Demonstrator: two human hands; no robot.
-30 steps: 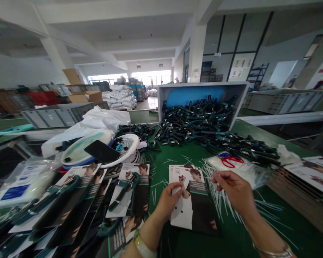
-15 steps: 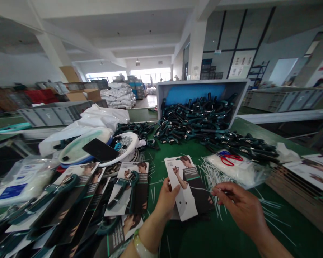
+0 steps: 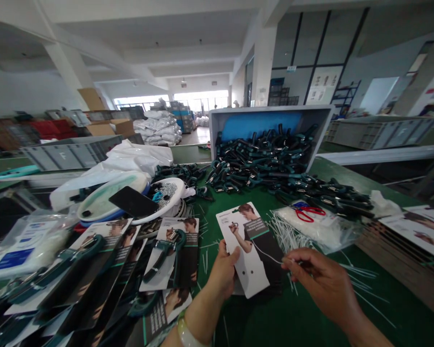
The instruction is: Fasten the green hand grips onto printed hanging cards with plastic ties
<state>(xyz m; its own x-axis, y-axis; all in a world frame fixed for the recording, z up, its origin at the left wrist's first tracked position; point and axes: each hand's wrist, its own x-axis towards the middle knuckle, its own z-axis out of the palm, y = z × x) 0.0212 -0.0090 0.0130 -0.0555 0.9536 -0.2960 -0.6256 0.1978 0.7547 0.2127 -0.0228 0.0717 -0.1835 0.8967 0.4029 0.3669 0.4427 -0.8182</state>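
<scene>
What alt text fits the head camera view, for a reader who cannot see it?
A person's left hand holds a printed card over a green table, while the right hand pinches a thin white tie that reaches the card. Around lie carded tools, loose white ties, red scissors and a gray crate with piled dark green tools.

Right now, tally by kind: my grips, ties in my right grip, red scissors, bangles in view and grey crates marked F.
Left grip and right grip: 2
White tie: 1
Red scissors: 1
Pale bangle: 1
Grey crates marked F: 2
Total: 7
</scene>
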